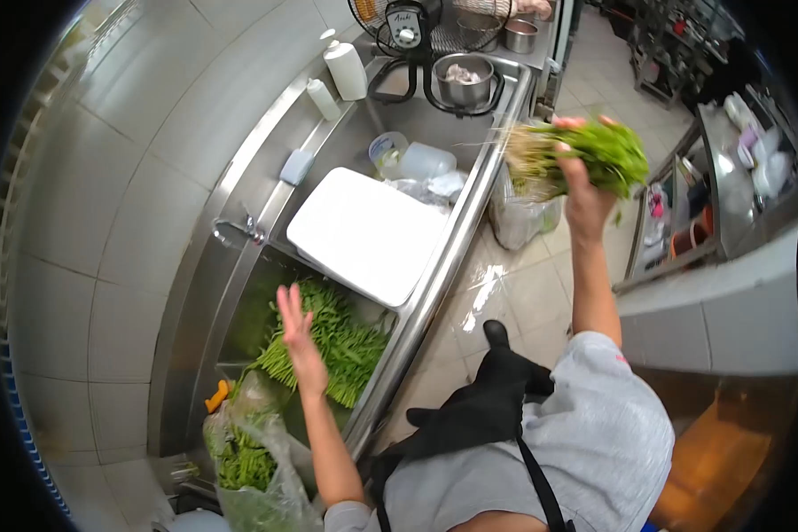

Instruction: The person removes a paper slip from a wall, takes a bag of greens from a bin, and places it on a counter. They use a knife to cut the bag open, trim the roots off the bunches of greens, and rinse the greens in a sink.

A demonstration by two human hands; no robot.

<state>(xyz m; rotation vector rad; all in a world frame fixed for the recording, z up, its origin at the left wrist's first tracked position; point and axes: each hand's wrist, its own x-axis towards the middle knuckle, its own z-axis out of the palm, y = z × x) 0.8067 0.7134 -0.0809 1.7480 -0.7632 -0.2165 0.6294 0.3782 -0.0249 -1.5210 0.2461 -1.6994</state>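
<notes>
My right hand (585, 191) is closed around a bunch of leafy greens (607, 158), held out to the right beyond the sink's front edge. Its pale roots point left and its leaves point right. Over the near sink basin, my left hand (301, 341) is held up with fingers stretched out and nothing in them. Below it, more leafy greens (350, 346) lie in the basin, with water around them. A clear plastic bag (275, 452) holding further greens stands at the basin's near end. A white cutting board (371, 232) lies across the sink beyond my left hand.
Behind the sink is a faucet (239, 232); farther along stand white bottles (346, 69) and a black fan (408, 31). A metal pot (463, 82) sits at the far end. A plastic bag (519, 213) hangs by the front edge, above wet floor tiles (479, 297). Metal shelving (727, 177) stands right.
</notes>
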